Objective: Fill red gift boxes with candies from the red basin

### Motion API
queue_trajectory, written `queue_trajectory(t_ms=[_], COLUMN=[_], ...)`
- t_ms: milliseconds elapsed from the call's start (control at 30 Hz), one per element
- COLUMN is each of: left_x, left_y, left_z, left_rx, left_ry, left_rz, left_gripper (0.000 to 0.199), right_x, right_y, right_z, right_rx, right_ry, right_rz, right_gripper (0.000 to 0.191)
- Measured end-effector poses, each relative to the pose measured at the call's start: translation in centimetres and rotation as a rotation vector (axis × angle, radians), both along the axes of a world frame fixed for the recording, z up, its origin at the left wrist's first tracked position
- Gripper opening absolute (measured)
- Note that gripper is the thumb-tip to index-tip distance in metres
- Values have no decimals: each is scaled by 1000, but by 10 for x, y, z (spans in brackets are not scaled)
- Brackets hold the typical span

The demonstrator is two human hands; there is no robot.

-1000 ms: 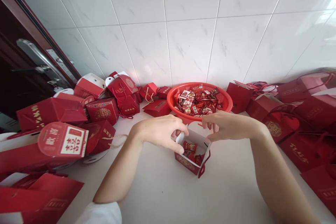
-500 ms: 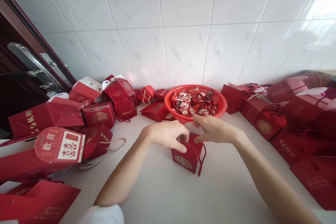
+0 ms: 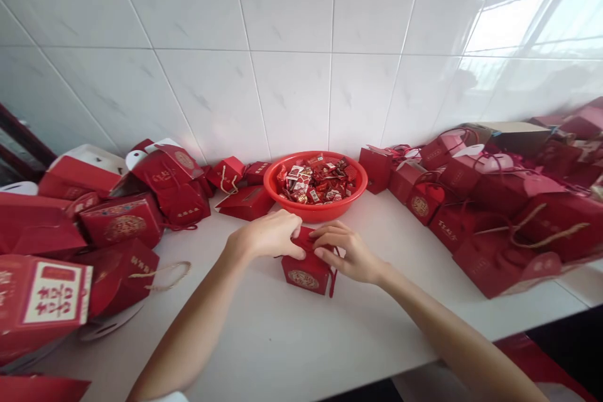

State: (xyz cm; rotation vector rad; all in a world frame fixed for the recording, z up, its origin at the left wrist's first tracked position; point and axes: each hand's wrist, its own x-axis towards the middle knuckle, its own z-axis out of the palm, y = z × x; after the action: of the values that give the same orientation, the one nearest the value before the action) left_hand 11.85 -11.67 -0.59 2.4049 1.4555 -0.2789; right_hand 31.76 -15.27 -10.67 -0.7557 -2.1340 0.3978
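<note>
A small red gift box (image 3: pixel 306 276) with a gold round emblem stands on the white table, a dark red cord hanging down its right side. My left hand (image 3: pixel 269 235) grips the top left of this box, thumb at the front edge and fingers curled behind. My right hand (image 3: pixel 351 252) is bent over the top flaps from the right, fingertips pressed on them. Both hands partly cover the top of the box. Right behind them stands an orange-red plastic basket (image 3: pixel 313 213) holding many wrapped candies (image 3: pixel 318 183).
Red gift boxes (image 3: pixel 125 220) are heaped on the left, one with a rope handle (image 3: pixel 174 276) reaching onto the table. More red boxes (image 3: pixel 490 245) crowd the right side. A tiled wall (image 3: pixel 296 94) closes off the back; the table's front edge (image 3: pixel 414 370) shows at lower right.
The view has turned to the right. My right hand has come down onto the box's top, and the flaps that stood up before now lie folded lower under my fingers.
</note>
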Motion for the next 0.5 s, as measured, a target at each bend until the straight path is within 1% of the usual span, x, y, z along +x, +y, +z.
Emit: queue_trajectory(t_ms=[67, 200, 267, 333, 433, 500], left_x=[0, 1, 1, 3, 7, 11], left_y=[-1, 4, 7, 7, 0, -8], left_z=[0, -6, -11, -17, -28, -35], left_rx=[8, -35, -62, -65, -22, 20], left_ry=[-20, -101, -143, -181, -252, -308], left_rz=[-1, -129, -162, -153, -106, -90], left_gripper=[32, 33, 34, 36, 35, 35], right_x=[-3, -4, -1, 3, 9, 14], right_y=[-2, -3, -6, -10, -18, -23], right_z=[-6, -10, -12, -13, -15, -15], right_rx=[22, 20, 22, 16, -37, -91], right_ry=[6, 28, 37, 21, -42, -85], right_rz=[-9, -31, -31, -49, -106, -141], right_gripper=[11, 14, 16, 25, 44, 48])
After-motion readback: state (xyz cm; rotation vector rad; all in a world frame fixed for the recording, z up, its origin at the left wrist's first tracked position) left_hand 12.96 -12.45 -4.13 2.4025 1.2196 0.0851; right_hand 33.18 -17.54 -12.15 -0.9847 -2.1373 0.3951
